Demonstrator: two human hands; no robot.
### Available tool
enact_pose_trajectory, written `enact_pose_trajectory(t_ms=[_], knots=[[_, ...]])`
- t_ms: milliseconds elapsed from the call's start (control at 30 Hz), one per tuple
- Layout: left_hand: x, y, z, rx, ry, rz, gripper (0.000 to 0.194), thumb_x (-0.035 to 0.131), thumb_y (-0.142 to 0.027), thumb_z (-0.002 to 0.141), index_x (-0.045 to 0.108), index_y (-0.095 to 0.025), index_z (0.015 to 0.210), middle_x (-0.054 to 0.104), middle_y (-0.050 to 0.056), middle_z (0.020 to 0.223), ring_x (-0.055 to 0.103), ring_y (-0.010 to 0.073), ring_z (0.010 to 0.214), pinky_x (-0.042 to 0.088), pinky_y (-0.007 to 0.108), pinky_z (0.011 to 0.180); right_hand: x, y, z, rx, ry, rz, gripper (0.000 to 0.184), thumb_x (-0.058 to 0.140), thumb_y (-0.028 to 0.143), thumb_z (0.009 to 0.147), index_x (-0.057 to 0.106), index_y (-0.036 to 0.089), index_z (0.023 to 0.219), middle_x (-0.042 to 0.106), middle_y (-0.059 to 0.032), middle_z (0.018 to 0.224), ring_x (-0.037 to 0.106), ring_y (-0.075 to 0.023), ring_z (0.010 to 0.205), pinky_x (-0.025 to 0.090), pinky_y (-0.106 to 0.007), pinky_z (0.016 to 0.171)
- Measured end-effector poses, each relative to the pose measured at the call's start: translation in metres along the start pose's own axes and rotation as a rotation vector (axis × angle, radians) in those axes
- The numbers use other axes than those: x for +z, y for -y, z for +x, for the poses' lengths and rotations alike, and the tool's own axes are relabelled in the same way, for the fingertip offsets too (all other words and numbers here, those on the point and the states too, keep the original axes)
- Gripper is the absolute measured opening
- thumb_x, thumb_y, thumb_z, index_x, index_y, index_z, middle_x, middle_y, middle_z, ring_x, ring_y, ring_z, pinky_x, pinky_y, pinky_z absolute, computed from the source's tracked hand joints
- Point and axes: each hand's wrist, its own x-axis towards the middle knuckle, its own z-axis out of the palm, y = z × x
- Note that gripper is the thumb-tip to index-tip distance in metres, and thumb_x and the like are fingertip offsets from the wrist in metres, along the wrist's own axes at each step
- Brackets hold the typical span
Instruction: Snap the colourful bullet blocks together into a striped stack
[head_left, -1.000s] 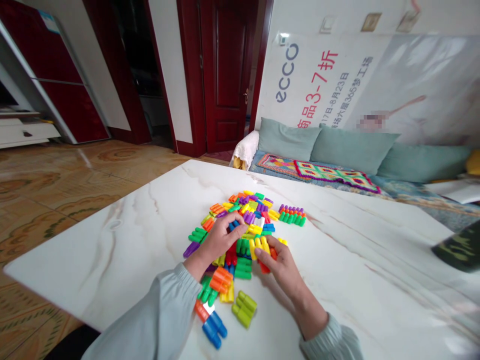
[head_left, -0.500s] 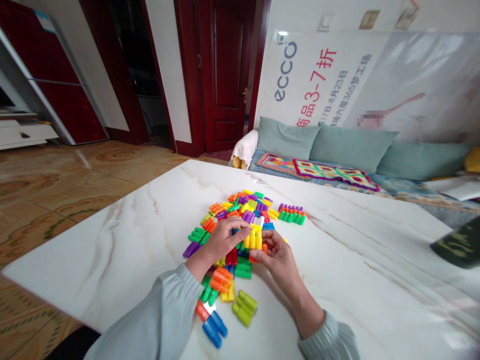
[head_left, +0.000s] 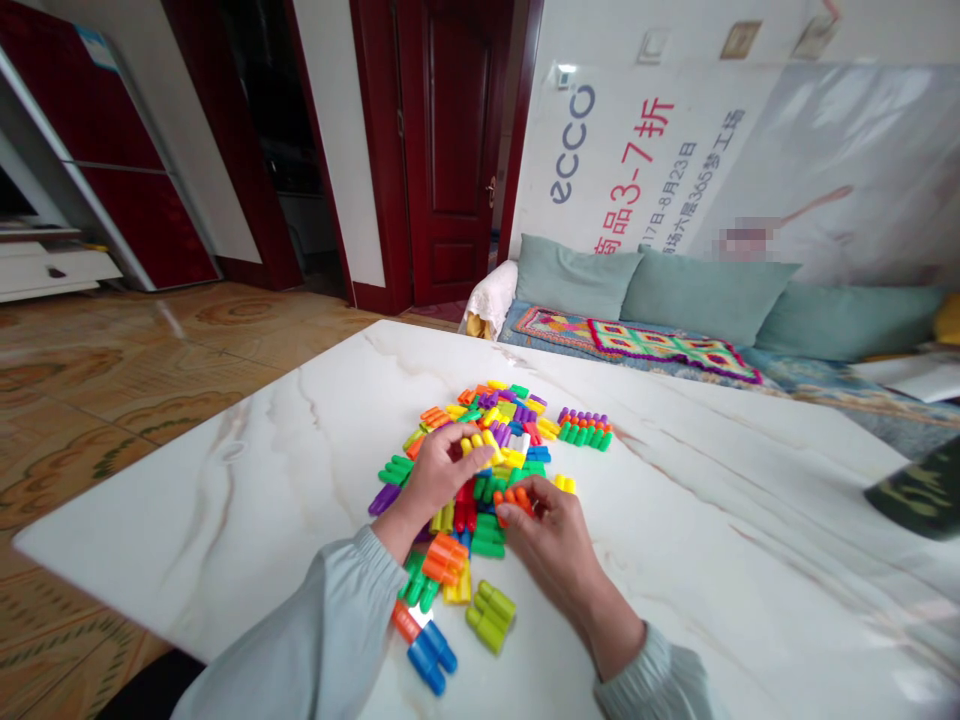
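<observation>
A heap of coloured plastic building blocks (head_left: pixel 510 415) lies in the middle of a white marble table (head_left: pixel 712 520). My left hand (head_left: pixel 439 470) is closed on a yellow block (head_left: pixel 478 443) lifted just above the heap. My right hand (head_left: pixel 551 535) pinches an orange block (head_left: pixel 514 497) with its fingertips, a little below and right of the yellow one. The two blocks are apart. A joined row of purple, orange and green blocks (head_left: pixel 583 429) lies at the heap's right edge.
Loose olive-green (head_left: pixel 490 617), blue (head_left: pixel 429 658) and orange blocks lie near my sleeves at the table's front. A dark camouflage-patterned object (head_left: pixel 915 495) pokes in at the right. Behind the table are a sofa with teal cushions (head_left: pixel 697 295) and a red door (head_left: pixel 450 150).
The yellow block was on the orange one in my right hand. My left hand has pulled it off and carried it up and left; my right hand keeps the orange block.
</observation>
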Motion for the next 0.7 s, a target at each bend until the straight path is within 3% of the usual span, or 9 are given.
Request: enact_pose_trajectory(t_ms=[100, 200, 300, 433, 567, 700], knots=[[-0.006, 0.002, 0.006, -0.093, -0.161, -0.144, 0.033, 0.070, -0.046, 0.076, 0.062, -0.015, 0.086, 0.051, -0.006, 0.054, 0.043, 0.0069, 0.042, 0.035, 0.018, 0.040, 0.000, 0.002, -0.001, -0.069, -0.143, -0.053, 0.028, 0.068, 0.044, 0.080, 0.064, 0.017, 0.078, 0.058, 0.0020, 0.063, 0.046, -0.0116, 0.058, 0.037, -0.024, 0.055], [-0.006, 0.002, 0.008, -0.135, -0.146, -0.220, 0.036, 0.072, -0.047, 0.074, 0.061, -0.015, 0.085, 0.046, -0.008, 0.047, 0.040, 0.0060, 0.038, 0.032, 0.017, 0.037, -0.002, 0.002, -0.002, -0.118, -0.312, -0.041, 0.029, 0.065, 0.045, 0.083, 0.066, 0.017, 0.089, 0.063, -0.0001, 0.072, 0.051, -0.0128, 0.061, 0.041, -0.025, 0.058], [0.000, 0.003, 0.006, -0.171, -0.107, -0.257, 0.037, 0.072, -0.048, 0.073, 0.060, -0.016, 0.088, 0.045, -0.009, 0.044, 0.038, 0.0061, 0.036, 0.030, 0.017, 0.036, -0.005, -0.001, -0.002, -0.136, -0.395, -0.019, 0.029, 0.060, 0.042, 0.088, 0.066, 0.018, 0.102, 0.068, -0.0037, 0.086, 0.058, -0.0158, 0.071, 0.046, -0.027, 0.065], [0.002, 0.005, 0.005, -0.173, -0.062, -0.251, 0.037, 0.072, -0.047, 0.075, 0.061, -0.015, 0.092, 0.049, -0.007, 0.047, 0.040, 0.0069, 0.038, 0.034, 0.018, 0.038, -0.003, -0.010, 0.000, -0.219, -0.374, -0.017, 0.030, 0.054, 0.034, 0.093, 0.063, 0.020, 0.118, 0.068, -0.0079, 0.106, 0.063, -0.0201, 0.094, 0.050, -0.033, 0.083], [0.001, 0.005, 0.004, -0.187, 0.011, -0.222, 0.036, 0.069, -0.047, 0.078, 0.066, -0.015, 0.095, 0.055, -0.003, 0.055, 0.049, 0.0100, 0.046, 0.042, 0.021, 0.044, 0.003, -0.021, 0.004, -0.238, -0.277, -0.031, 0.044, 0.052, 0.028, 0.092, 0.052, 0.021, 0.135, 0.060, -0.0118, 0.130, 0.059, -0.0237, 0.114, 0.051, -0.039, 0.091], [0.001, 0.005, 0.004, -0.175, 0.081, -0.212, 0.037, 0.067, -0.045, 0.080, 0.069, -0.016, 0.102, 0.065, 0.002, 0.073, 0.058, 0.0141, 0.058, 0.050, 0.026, 0.054, 0.003, -0.021, 0.004, -0.263, -0.238, -0.055, 0.043, 0.054, 0.025, 0.089, 0.054, 0.022, 0.132, 0.058, -0.0103, 0.135, 0.054, -0.0248, 0.123, 0.046, -0.044, 0.102]])
